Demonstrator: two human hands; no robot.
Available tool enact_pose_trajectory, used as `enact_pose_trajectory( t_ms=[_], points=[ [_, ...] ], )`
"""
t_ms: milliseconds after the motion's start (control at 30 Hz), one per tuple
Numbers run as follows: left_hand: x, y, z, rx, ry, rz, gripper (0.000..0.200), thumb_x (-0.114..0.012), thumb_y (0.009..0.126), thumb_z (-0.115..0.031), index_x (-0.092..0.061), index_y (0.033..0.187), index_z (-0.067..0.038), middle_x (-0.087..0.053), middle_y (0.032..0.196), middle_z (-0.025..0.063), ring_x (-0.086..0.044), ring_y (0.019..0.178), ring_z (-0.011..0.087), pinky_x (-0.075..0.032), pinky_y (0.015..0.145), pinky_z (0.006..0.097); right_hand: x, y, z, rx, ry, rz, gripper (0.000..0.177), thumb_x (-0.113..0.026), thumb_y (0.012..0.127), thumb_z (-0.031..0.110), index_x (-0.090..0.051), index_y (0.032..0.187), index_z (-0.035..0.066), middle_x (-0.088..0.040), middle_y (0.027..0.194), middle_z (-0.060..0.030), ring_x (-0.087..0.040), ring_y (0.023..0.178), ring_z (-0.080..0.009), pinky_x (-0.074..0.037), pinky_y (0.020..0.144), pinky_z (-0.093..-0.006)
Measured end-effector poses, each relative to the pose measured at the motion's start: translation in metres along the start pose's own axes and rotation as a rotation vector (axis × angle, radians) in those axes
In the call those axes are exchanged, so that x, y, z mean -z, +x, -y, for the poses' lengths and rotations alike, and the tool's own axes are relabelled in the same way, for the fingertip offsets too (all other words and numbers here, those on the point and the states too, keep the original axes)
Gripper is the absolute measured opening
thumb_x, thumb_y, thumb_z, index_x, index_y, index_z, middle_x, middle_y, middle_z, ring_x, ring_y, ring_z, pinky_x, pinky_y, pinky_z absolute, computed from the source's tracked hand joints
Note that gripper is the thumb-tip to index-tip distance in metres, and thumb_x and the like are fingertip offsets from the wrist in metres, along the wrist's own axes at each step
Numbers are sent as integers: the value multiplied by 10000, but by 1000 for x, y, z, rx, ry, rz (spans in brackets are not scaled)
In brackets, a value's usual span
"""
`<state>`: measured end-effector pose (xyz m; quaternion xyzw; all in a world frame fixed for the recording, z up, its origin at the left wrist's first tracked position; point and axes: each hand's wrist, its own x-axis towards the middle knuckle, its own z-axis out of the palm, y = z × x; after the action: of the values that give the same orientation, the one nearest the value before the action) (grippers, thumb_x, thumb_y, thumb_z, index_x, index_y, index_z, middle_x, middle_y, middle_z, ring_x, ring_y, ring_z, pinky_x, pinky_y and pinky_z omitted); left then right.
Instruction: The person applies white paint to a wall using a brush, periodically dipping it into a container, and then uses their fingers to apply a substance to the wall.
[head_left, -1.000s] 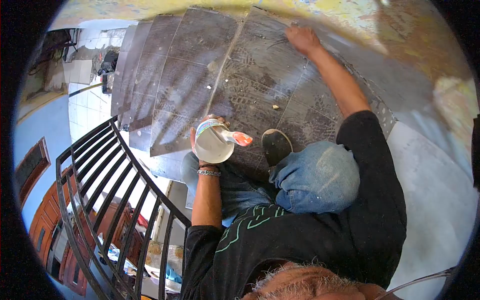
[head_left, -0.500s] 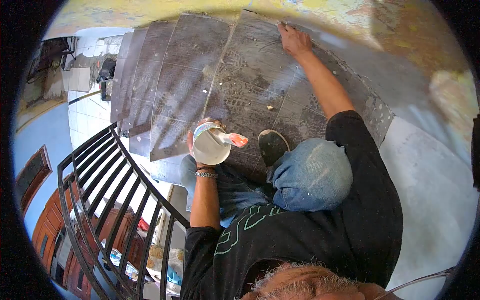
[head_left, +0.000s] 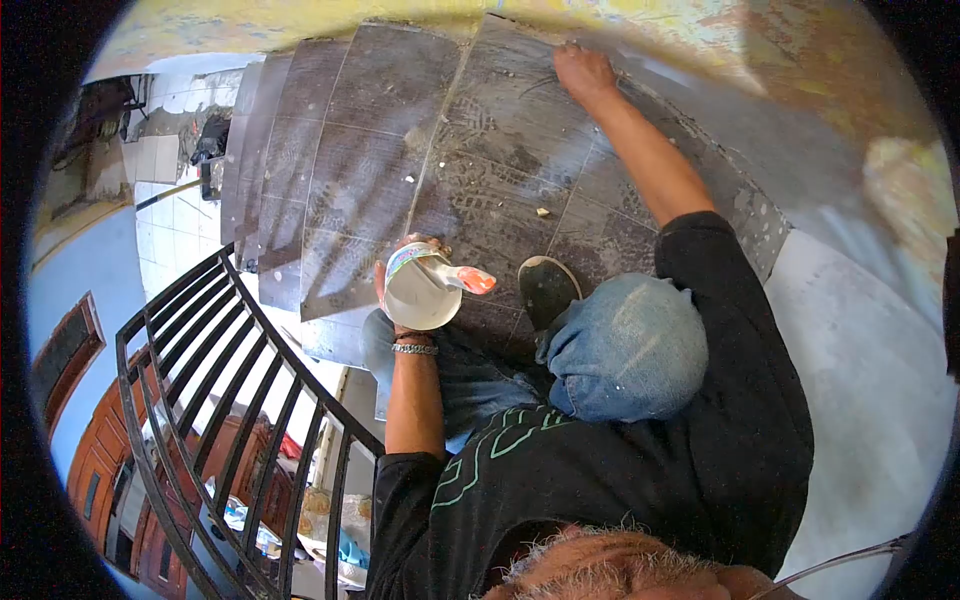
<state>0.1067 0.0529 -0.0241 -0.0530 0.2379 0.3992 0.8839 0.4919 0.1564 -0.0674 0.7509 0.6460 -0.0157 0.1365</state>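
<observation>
My left grip (head_left: 386, 285) was wrapped round the light, easily crushed cup (head_left: 420, 298), best held about its wall, while my right grip (head_left: 585, 72) touched the stair tile (head_left: 500, 190) beyond, its hold unclear.

home stairwell, under renovation

curved tiled steps (head_left: 480, 190), black railing (head_left: 230, 400), wooden doors (head_left: 95, 470) below, peeling wall (head_left: 760, 50).

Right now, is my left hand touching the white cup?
Touching. The head view shows the left hand wrapped around the cup, with fingertips curled over its far rim and no gap between them.
</observation>
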Motion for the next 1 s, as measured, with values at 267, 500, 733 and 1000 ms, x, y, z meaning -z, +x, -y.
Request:
enact_pose_trajectory(
  t_ms=[267,500,733,1000],
  points=[
    [-1,-3,2,17,71,-89,582,-328,775,-476,-390,1114,-7,-460,1045,207,-465,943,338,-381,813,443,5,-46,14,-319,483,-56,199,-432,721,152,-511,875,53,-563,781,-175,-557,703,-334,-439,625,-445],
    [8,-3,1,11,22,-96,595,-323,773,-484,-383,1128,-10,-463,1065,187,-462,959,337,-377,816,451,16,-9,-10,-35,96,-211,150,-449,734,139,-520,848,72,-571,822,-94,-576,699,-283,-470,566,-399],
    [3,-3,5,-26,-52,-142,580,-352,765,-486,-406,1098,-15,-464,1057,162,-452,961,329,-363,830,445,7,15,-12,256,-143,-146,97,-442,693,54,-513,751,21,-580,775,-118,-594,671,-255,-492,553,-354],
    [-4,-5,3,-35,-18,-171,584,-363,759,-491,-403,1087,-10,-461,1033,192,-449,954,334,-366,826,444,1,26,-14,324,-69,-141,106,-445,682,60,-549,691,43,-574,694,-150,-584,644,-290,-484,537,-362]
  ],
)
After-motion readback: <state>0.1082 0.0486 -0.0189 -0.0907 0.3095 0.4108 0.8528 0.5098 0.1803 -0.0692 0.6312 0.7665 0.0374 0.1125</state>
